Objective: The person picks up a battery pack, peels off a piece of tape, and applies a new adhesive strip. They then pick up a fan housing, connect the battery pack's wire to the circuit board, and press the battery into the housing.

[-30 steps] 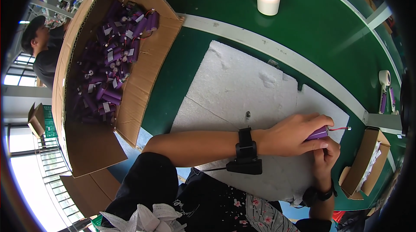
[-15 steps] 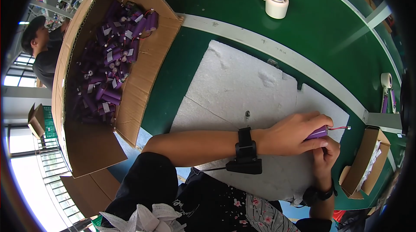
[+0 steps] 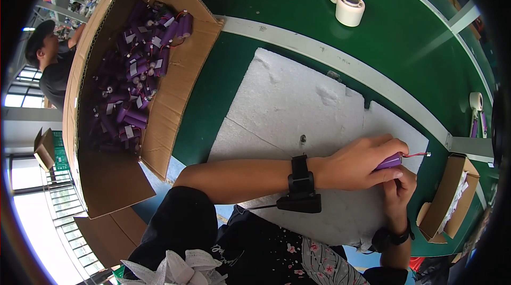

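A purple cylindrical battery pack with a thin red wire and a small white connector is held above the right part of the white foam sheet. My left hand reaches across from the left and is closed around the pack, its fingers over the top. Close below, my right hand has its fingers curled up against the pack's near side. The fingertips of the right hand are partly hidden, so its exact hold is hard to see. Black straps with small devices sit on both wrists.
At the left stands a big cardboard box with many purple battery packs. A small carton with white pieces is at the right. Beyond a pale rail, a green surface carries a white round part joined to purple cells. Another person is far left.
The white round part with purple cells has shifted a little to the right and nearer. Both hands and the battery pack have hardly moved.
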`<control>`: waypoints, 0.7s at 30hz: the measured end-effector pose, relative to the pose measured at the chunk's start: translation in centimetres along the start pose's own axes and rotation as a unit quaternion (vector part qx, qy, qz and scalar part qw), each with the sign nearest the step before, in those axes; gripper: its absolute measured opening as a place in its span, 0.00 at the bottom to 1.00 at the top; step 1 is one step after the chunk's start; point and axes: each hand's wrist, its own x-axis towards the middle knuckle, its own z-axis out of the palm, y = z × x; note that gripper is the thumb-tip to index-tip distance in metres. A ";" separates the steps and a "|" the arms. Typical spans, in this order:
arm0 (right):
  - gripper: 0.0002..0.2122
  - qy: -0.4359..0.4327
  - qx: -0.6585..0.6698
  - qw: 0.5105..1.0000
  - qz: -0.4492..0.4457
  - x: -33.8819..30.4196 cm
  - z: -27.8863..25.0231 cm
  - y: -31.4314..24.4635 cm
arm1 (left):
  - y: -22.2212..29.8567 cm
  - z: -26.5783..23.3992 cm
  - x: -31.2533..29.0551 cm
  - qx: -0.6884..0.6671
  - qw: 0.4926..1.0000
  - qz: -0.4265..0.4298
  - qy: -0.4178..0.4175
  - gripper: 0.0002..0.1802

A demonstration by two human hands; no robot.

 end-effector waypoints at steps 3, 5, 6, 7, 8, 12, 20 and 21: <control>0.06 -0.006 -0.002 1.000 -0.008 0.0 -0.1 0.1 | -0.3 0.1 -0.1 -0.001 1.000 0.009 -0.001 0.19; 0.06 -0.011 -0.003 1.000 -0.013 0.0 -0.2 0.1 | -0.3 0.1 -0.1 -0.002 1.000 0.014 -0.001 0.19; 0.06 -0.011 -0.003 1.000 -0.013 -0.1 -0.1 0.1 | -0.3 0.1 -0.1 0.006 1.000 0.016 -0.005 0.19; 0.06 -0.009 -0.008 1.000 -0.014 -0.1 -0.1 0.1 | -0.3 0.0 -0.1 0.013 1.000 0.018 -0.009 0.19; 0.06 -0.007 -0.013 1.000 -0.015 -0.1 -0.1 0.1 | -0.3 0.0 -0.1 0.020 1.000 0.020 -0.013 0.19; 0.06 -0.007 -0.023 1.000 -0.020 -0.1 -0.2 0.2 | -0.2 -0.1 -0.1 0.021 1.000 0.012 -0.017 0.19; 0.06 -0.013 -0.013 1.000 -0.011 0.1 -0.2 -0.1 | -0.2 0.0 0.0 0.017 1.000 0.009 -0.006 0.19; 0.06 -0.013 -0.011 1.000 -0.012 0.2 -0.1 -0.1 | -0.1 0.0 0.0 0.017 1.000 0.009 -0.006 0.19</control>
